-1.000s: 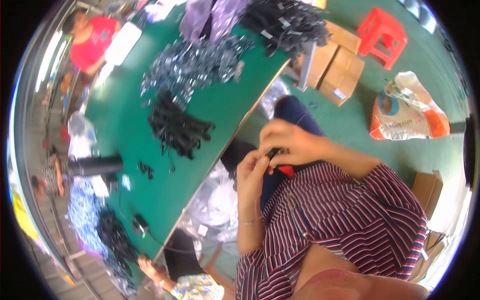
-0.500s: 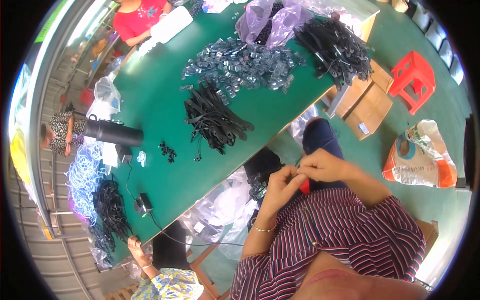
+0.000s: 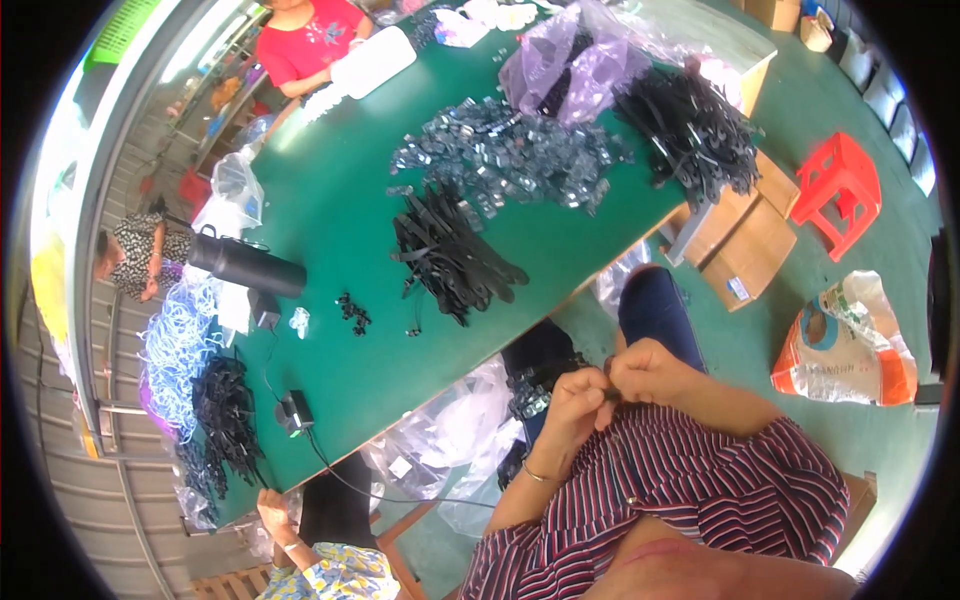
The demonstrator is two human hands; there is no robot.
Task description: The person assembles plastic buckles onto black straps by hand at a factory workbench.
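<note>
Above my lap, my left hand point(image 3: 578, 408) and my right hand point(image 3: 645, 372) are close together with fingers pinched. A small dark piece point(image 3: 611, 395) shows between them; its kind is too small to make out. Below the hands, a heap of black pieces point(image 3: 532, 392) rests on my lap. Nearest on the green table point(image 3: 350, 390) lies a bundle of black straps point(image 3: 450, 260). Behind it spreads a pile of small clear grey plastic pieces point(image 3: 510, 150).
More black straps point(image 3: 690, 130) and a purple plastic bag point(image 3: 570, 65) lie at the table's far right. A black bottle point(image 3: 248, 266), small black parts point(image 3: 352, 314) and blue-white cords point(image 3: 180, 350) are leftward. Cardboard boxes point(image 3: 745, 245) and a red stool point(image 3: 840, 195) stand right. Co-workers sit around.
The view has shifted, so the table appears lower and further right. My hands have come down slightly, and the dark piece between them now shows more.
</note>
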